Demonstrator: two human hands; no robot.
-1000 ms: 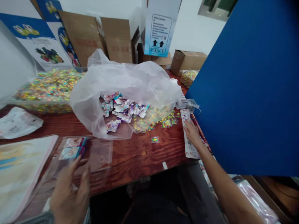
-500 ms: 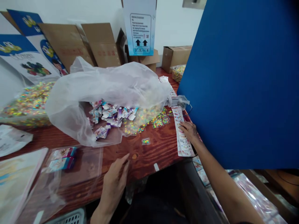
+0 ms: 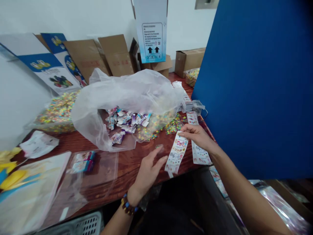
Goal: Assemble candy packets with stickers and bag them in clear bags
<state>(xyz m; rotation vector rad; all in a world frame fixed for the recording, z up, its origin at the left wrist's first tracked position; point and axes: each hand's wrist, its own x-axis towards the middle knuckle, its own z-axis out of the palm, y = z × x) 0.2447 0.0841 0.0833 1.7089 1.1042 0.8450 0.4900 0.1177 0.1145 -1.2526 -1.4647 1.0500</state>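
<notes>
My right hand [image 3: 197, 135] pinches the top end of a printed sticker strip [image 3: 176, 152], which slants down over the table's front part. Just left of the strip, my left hand [image 3: 150, 166] has its thumb and index finger apart, with nothing between them. A small clear packet [image 3: 158, 147] is partly hidden behind its fingertips. More printed strips [image 3: 199, 153] lie under and beyond my right hand. Small printed boxes [image 3: 127, 120] sit in the mouth of a translucent plastic bag [image 3: 127, 91], with colourful packets [image 3: 174, 124] at its right.
A large blue panel [image 3: 254, 91] stands at the right. On the left are a tub of colourful packets [image 3: 58, 111], a white pouch [image 3: 40, 143] and two small boxes [image 3: 83, 162] on clear plastic. Cardboard boxes [image 3: 117, 55] line the wall. A grey basket [image 3: 90, 223] is below the table edge.
My right hand has lifted one strip off the pile and brought it left. My left hand has moved right and forward, towards the small packet. The view has shifted left.
</notes>
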